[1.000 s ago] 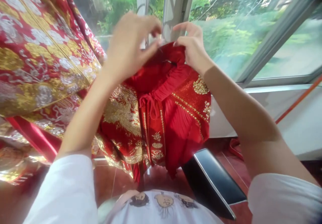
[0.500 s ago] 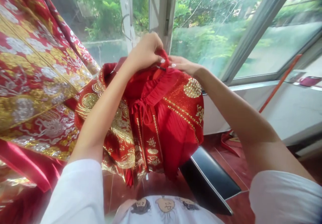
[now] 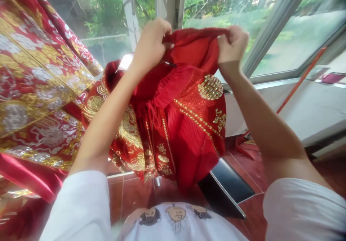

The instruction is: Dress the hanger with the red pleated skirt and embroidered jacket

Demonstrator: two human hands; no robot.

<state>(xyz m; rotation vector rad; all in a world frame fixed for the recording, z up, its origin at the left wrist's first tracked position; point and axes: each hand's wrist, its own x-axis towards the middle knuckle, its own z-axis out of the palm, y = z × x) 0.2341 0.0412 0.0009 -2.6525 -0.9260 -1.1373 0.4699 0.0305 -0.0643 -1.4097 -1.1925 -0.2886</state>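
A red skirt (image 3: pixel 189 125) with gold embroidery, beaded trim and a tied cord at its gathered waist hangs in front of me. My left hand (image 3: pixel 154 39) is closed on its upper edge, near a small dark bar (image 3: pixel 170 64) that may be a hanger clip. Farther right, my right hand (image 3: pixel 234 48) grips the same edge in a fist, so the cloth is stretched between both hands. Behind my left forearm, a gold-embroidered red garment (image 3: pixel 94 104) hangs close against the skirt. A wire hanger hook (image 3: pixel 125 15) rises above it.
At the left hangs a large red, gold and silver brocade cloth (image 3: pixel 40 82). Windows (image 3: pixel 229 28) stand behind the clothes. A black box-like object (image 3: pixel 229 183) lies on the red tiled floor (image 3: pixel 135 194). An orange pole (image 3: pixel 301 80) leans at the right.
My right hand has moved right and up, pulling the skirt's top edge out wide. It was close beside my left hand before. My left hand has shifted slightly up and left.
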